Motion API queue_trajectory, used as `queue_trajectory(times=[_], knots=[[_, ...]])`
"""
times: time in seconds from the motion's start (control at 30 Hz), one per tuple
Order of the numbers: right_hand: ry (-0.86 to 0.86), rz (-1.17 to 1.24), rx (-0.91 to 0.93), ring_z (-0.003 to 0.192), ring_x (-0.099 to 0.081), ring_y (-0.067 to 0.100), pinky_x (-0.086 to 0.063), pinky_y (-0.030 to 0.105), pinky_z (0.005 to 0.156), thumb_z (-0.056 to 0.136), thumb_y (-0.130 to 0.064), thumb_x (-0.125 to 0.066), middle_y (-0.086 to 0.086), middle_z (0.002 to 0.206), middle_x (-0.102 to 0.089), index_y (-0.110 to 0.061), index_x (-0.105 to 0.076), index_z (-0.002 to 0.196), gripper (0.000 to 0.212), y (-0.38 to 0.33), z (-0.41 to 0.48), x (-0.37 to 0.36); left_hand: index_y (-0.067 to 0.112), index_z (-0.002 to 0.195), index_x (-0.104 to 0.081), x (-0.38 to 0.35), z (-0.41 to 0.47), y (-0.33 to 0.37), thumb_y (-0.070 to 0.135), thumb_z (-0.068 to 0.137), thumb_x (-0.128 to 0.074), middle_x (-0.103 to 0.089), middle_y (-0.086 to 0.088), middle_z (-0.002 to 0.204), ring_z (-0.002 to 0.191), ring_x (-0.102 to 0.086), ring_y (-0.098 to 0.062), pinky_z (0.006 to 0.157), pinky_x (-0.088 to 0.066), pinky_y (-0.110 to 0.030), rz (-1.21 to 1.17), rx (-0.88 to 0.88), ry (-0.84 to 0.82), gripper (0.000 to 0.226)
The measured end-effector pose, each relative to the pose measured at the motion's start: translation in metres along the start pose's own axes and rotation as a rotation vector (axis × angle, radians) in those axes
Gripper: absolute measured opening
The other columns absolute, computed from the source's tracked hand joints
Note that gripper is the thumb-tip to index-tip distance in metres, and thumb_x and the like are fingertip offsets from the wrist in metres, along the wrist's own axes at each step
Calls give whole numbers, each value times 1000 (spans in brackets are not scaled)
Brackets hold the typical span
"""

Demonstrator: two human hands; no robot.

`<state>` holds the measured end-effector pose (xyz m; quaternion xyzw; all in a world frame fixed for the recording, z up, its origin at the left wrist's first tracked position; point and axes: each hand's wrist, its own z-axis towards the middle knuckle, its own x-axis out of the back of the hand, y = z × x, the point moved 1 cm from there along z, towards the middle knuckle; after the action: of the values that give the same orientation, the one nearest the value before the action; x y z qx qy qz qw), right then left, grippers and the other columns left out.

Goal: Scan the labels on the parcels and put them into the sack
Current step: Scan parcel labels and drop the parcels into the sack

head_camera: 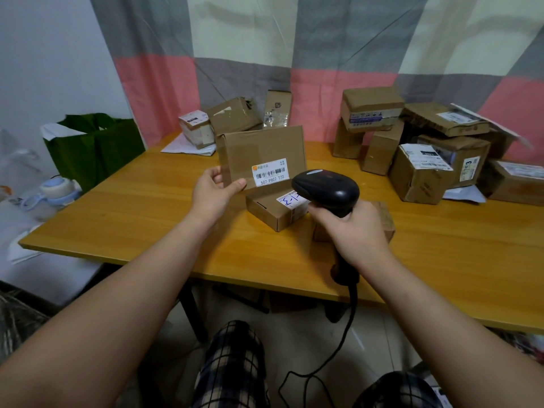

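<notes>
Head view. The left hand (216, 191) pinches the lower left corner of a flat brown parcel (262, 148), thumb on the near face and fingers behind it. The parcel stands on a long edge with its long axis running left to right and its broad face turned toward the person. A white label (270, 172) sits at the lower right of that face, just right of the left hand. Its barcode runs along the parcel's length and the printed code reads upright.

The right hand (356, 228) is wrapped around the handle of a black scanner (326, 188). The scanner's head is above the hand and aims away from the person and slightly left, toward the label. Its handle slants down toward the person, and a cable (350, 313) hangs from it below the edge of the counter (147, 219).

Between the two hands a small box (270, 212) lies flat on the counter, with a handwritten label on top. Another box (385, 219) lies just beyond the right hand, mostly hidden by it. Far right of that hand is a heap of parcels (421, 175), some stacked and some tilted. More parcels (232, 114) stand behind the held one.

Well left of the left hand, past the counter's end, a green sack (94, 148) stands open with white material at its mouth. Its contents cannot be seen.
</notes>
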<state>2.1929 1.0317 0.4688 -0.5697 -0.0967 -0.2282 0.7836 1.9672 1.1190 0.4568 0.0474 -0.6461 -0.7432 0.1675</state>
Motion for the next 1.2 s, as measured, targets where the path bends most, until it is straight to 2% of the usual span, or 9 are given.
queue_trajectory(times=[0.17, 0.6, 0.73, 0.8, 0.9, 1.0, 1.1, 1.17, 1.2], knots=[[-14, -40, -2, 75, -59, 9, -38, 25, 59, 80, -38, -73, -8, 71, -62, -22, -68, 91, 21, 0, 2, 2, 0, 134, -41, 2, 1, 1, 7, 82, -72, -57, -14, 130, 115, -59, -23, 92, -49, -25, 3, -9, 10, 61], [-32, -14, -14, 72, -60, 3, -39, 22, 58, 78, -41, -73, -8, 71, -65, -33, -63, 80, 13, -3, -1, 2, -2, 139, -38, 1, 1, -1, 10, 83, -72, -53, -16, 136, 122, -55, -24, 103, -45, -35, 8, 9, -2, 67], [-61, 17, -20, 68, -59, -4, -37, 15, 54, 79, -41, -73, -11, 63, -62, -32, -64, 79, 13, -5, -1, -5, -1, 137, -40, 9, -11, 2, 10, 83, -73, -57, -14, 130, 114, -60, -22, 98, -48, -32, -23, -5, 16, 65], [-118, 66, -22, 71, -57, -12, -37, 15, 56, 79, -41, -74, -15, 63, -63, -36, -61, 78, 13, -9, -2, -15, 1, 137, -39, 22, -24, -2, 12, 83, -73, -59, -11, 126, 109, -63, -18, 94, -51, -32, -47, -2, 48, 65], [-238, 162, -27, 75, -56, -17, -42, 11, 57, 78, -37, -76, -17, 71, -64, -39, -61, 77, 15, -20, -9, -39, 7, 134, -40, 53, -56, -13, 12, 83, -72, -61, 4, 114, 91, -66, 4, 73, -52, -14, -113, 11, 140, 60], [-412, 302, -50, 69, -59, -12, -42, 3, 57, 79, -26, -78, -11, 73, -67, -31, -66, 78, 13, -34, -28, -70, 16, 125, -41, 95, -101, -26, 7, 85, -69, -57, 14, 107, 84, -62, 16, 68, -47, -4, -138, 13, 291, 49], [-644, 384, -100, 64, -63, 7, -48, 21, 58, 80, -18, -77, 4, 70, -67, -25, -71, 74, 11, -46, -61, -108, 14, 120, -43, 147, -156, -44, -3, 87, -62, -60, 9, 105, 87, -64, 8, 74, -47, -7, -97, 18, 460, 42], [-782, 422, -171, 77, -68, 15, -53, 34, 64, 79, -17, -78, 3, 80, -72, -25, -73, 82, 10, -51, -86, -138, 9, 124, -41, 182, -198, -58, -6, 87, -60, -59, 5, 105, 87, -64, 4, 78, -48, -8, -61, 26, 604, 43], [-837, 423, -196, 81, -68, 14, -54, 32, 65, 78, -17, -79, -1, 81, -73, -24, -73, 86, 12, -51, -99, -154, 10, 125, -40, 199, -220, -66, -6, 88, -59, -59, 6, 107, 88, -64, 5, 79, -48, -8, -51, 40, 677, 44]])
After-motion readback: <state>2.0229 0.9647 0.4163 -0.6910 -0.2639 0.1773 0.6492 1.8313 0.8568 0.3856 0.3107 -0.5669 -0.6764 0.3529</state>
